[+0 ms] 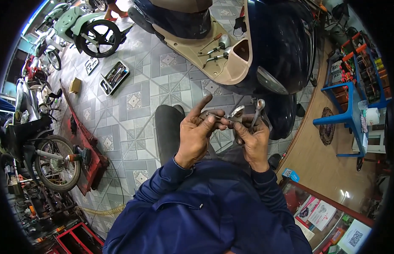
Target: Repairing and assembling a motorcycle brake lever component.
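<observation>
In front of my lap, my left hand [196,133] pinches a small thin metal part [222,118] between thumb and fingers, its index finger raised. My right hand [252,139] meets it at the part's other end. A wrench with a round ring head [259,105] is held in the right fingers and points up and away. Close to both fingertips shows a shiny silver piece [237,112]; its exact kind is too small to make out. The dark blue scooter [281,46] stands just beyond my hands.
On the scooter's beige footboard [230,75] lie two mirrors with stems [224,41] and a screwdriver [217,37]. A tray of tools [114,78] and a small box [75,85] are on the tiled floor. Motorbikes [57,163] line the left; a blue stool [343,103] stands right.
</observation>
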`<state>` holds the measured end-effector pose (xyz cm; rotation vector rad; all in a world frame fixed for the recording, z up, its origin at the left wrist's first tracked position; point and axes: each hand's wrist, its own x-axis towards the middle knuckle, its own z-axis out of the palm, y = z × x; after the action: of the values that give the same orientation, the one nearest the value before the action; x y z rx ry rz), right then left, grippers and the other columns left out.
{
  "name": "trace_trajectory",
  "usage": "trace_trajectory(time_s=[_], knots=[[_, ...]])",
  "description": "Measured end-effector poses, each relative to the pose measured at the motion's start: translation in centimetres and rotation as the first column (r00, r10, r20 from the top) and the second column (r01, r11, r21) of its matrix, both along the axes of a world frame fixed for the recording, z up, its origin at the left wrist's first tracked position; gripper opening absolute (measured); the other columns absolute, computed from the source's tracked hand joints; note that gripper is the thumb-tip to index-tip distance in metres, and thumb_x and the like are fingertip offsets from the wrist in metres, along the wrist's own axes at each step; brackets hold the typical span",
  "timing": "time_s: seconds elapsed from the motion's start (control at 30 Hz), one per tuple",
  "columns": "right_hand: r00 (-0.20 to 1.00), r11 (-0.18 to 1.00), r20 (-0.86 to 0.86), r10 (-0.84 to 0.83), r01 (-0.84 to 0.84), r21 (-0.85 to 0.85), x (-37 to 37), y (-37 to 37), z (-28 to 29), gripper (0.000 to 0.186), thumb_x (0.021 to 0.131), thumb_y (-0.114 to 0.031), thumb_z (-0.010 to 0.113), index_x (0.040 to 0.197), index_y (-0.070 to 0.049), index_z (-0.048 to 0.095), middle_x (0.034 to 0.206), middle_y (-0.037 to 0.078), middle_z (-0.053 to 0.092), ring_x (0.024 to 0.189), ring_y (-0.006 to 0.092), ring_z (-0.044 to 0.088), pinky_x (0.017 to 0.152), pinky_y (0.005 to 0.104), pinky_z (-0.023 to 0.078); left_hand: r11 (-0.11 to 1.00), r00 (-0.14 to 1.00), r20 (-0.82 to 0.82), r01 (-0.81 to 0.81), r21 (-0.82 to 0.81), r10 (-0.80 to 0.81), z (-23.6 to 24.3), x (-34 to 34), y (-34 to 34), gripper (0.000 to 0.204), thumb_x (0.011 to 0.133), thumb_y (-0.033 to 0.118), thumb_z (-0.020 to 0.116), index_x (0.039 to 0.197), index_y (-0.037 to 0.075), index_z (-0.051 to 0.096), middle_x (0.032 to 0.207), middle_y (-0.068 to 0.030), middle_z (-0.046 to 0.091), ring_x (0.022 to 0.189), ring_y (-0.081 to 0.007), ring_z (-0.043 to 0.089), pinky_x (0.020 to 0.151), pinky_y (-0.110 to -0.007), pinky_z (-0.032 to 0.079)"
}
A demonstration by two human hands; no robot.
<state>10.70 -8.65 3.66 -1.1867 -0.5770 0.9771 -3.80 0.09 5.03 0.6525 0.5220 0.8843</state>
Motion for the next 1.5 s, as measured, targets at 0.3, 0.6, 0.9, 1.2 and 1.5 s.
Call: trace_trajectory(time_s=[0.3,0.6,0.9,1.2,1.5], knots=[[1.0,1.0,-0.01,0.007,-0.007,0.018,0.0,0.1,-0.2,0.024,0.088,-0.015,0.076,0.103,0.001,0.065,0.084,0.006,0.07,0.059,0.0054,0.052,0.05,0.0202,0.038,0.973,0.992,-0.114,-0.022,0.229,0.05,-0.2,0.0,-0.4,0.067,0.091,-0.001,0.068,0.148,-0.006,0.033,0.104,-0.0178,0.068,0.089,-0.0216,0.068,0.074,-0.03,0.055],[1.0,1.0,0.023,0.008,-0.008,-0.015,-0.1,0.3,0.3,0.025,0.088,-0.015,0.077,0.103,0.0,0.065,0.082,0.006,0.071,0.056,0.0045,0.051,0.048,0.0188,0.036,0.966,0.963,-0.268,0.038,0.254,0.032,-1.3,-0.5,-0.2,0.034,0.095,0.003,0.064,0.128,-0.005,0.058,0.091,-0.0072,0.066,0.076,-0.0113,0.064,0.062,-0.023,0.052],[0.989,0.999,0.148,0.006,0.001,-0.047,-0.2,0.4,0.3,0.018,0.088,-0.01,0.076,0.098,0.0,0.065,0.083,0.005,0.07,0.058,0.0041,0.054,0.05,0.018,0.04,0.994,0.978,-0.181,0.102,-0.031,-0.106,-1.4,0.1,0.0,0.025,0.098,0.012,0.062,0.118,-0.003,0.061,0.088,-0.0061,0.064,0.072,-0.0117,0.06,0.063,-0.024,0.047],[0.959,0.992,0.277,0.06,-0.028,-0.12,0.0,0.4,-1.0,0.016,0.085,-0.004,0.077,0.091,0.002,0.064,0.082,0.004,0.068,0.068,0.0073,0.059,0.063,0.022,0.049,0.92,0.884,-0.466,0.152,0.36,0.036,-3.5,1.1,-0.2,0.024,0.096,0.017,0.066,0.106,-0.004,0.066,0.077,0.0016,0.061,0.067,-0.004,0.05,0.057,-0.021,0.04],[0.861,0.965,0.476,0.18,-0.062,-0.253,0.5,0.5,-0.6,0.019,0.083,-0.004,0.079,0.088,0.002,0.062,0.077,0.001,0.064,0.068,0.0049,0.057,0.062,0.0206,0.046,0.929,0.796,-0.597,0.138,0.344,0.102,-4.9,1.1,-0.4,0.029,0.093,0.024,0.071,0.093,-0.005,0.069,0.067,0.0041,0.057,0.063,-0.0026,0.045,0.054,-0.021,0.037]])
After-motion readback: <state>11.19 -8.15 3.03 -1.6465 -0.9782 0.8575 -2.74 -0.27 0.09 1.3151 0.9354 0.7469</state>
